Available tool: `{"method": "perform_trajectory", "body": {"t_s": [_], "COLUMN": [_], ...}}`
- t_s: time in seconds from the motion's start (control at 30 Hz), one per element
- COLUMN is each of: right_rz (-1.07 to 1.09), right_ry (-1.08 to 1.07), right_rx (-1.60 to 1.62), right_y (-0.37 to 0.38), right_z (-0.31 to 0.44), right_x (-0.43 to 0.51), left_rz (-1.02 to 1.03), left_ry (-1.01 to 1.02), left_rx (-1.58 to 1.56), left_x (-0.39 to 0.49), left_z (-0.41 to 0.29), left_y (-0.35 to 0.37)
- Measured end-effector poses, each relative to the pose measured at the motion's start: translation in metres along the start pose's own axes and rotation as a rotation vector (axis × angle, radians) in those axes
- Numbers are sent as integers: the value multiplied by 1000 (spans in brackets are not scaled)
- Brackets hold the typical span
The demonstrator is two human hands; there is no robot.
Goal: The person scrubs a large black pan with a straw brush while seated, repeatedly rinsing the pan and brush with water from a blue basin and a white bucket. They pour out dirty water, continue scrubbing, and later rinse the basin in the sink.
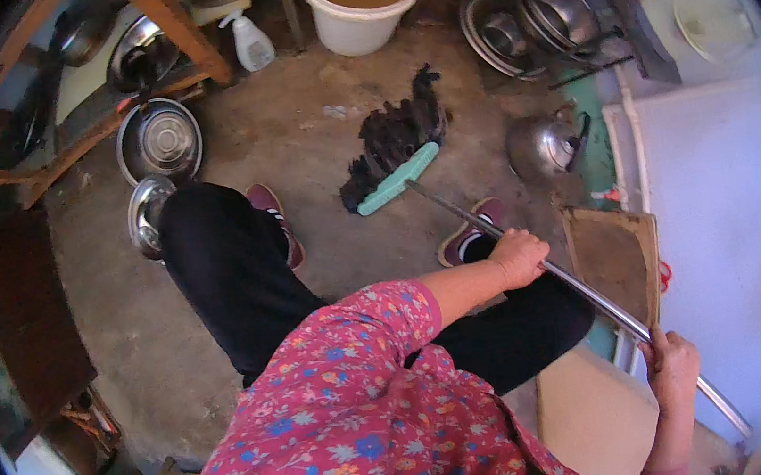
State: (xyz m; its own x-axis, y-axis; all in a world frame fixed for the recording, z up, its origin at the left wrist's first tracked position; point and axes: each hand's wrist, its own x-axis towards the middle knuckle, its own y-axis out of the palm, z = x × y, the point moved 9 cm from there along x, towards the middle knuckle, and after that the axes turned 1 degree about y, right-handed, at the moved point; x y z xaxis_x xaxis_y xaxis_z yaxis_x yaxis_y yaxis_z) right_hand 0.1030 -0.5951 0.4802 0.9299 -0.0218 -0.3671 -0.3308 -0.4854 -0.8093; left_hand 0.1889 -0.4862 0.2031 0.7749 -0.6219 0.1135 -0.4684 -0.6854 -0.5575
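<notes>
Both of my hands are closed around the metal handle (596,300) of a mop. My left hand (523,259) reaches across my body and grips it around mid-length. Higher up the pole, close to its end, my right hand (673,359) is wrapped around it. At the far end, the mop's turquoise head (399,179) rests on the concrete floor (310,125), in front of my feet. Its dark, wet-looking strands (403,128) are spread out beyond the head, away from me.
A white bucket (358,30) of brownish liquid stands ahead, beside a spray bottle (253,43). Metal basins (160,142) lean at left near a wooden frame (181,37). On the right are a metal kettle (543,143), stacked metal basins (556,13) and a framed board (615,258).
</notes>
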Motion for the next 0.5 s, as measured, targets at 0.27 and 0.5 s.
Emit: {"method": "perform_trajectory", "body": {"t_s": [0.27,0.5], "right_rz": [-228,-276], "right_ry": [-302,-389], "right_rx": [83,155], "right_y": [-25,-52], "right_z": [125,208], "right_x": [102,152], "left_rz": [-348,-501], "left_ry": [-87,-202], "left_rx": [233,411], "left_x": [-60,-95], "left_z": [129,204], "left_y": [-137,-230]}}
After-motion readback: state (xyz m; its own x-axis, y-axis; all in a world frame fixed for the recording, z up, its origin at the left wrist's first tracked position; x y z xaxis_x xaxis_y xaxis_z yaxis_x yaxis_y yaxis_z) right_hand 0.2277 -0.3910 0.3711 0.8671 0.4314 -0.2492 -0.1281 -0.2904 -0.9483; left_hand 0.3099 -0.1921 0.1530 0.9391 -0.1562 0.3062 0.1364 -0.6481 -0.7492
